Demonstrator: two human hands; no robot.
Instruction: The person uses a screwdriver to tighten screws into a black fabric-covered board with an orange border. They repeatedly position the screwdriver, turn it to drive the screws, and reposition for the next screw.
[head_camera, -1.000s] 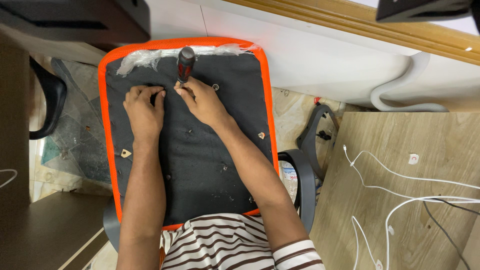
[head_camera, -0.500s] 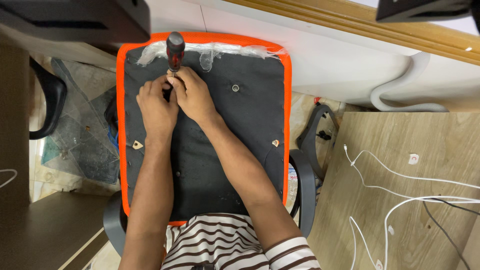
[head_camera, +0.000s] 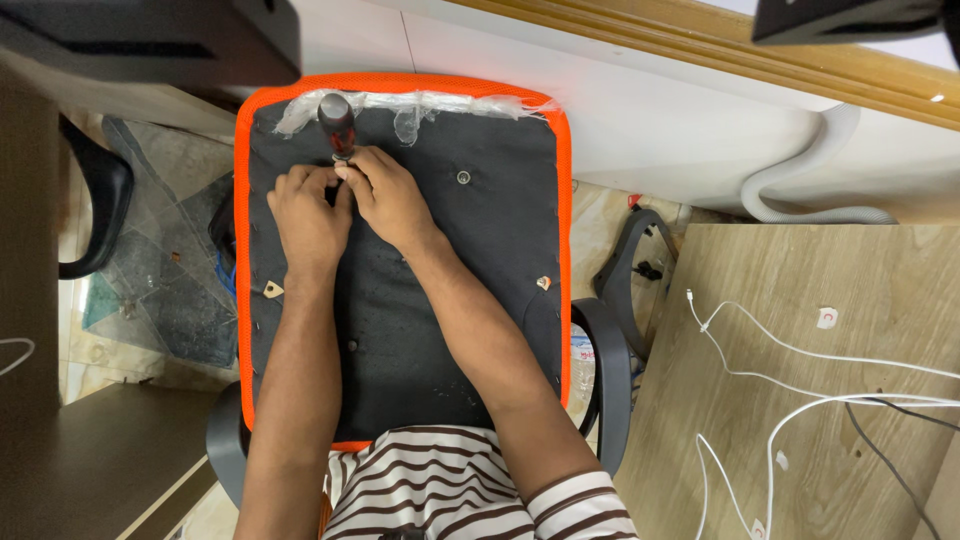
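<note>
At the far left of the upturned seat base (head_camera: 440, 300), a red-and-black screwdriver (head_camera: 337, 123) stands nearly upright, its handle clear above the grip. The right hand (head_camera: 388, 200) is clamped on its lower shaft; the left hand (head_camera: 308, 222), fingers curled together, touches it alongside. Orange mesh edging (head_camera: 243, 250) frames the base.
</note>
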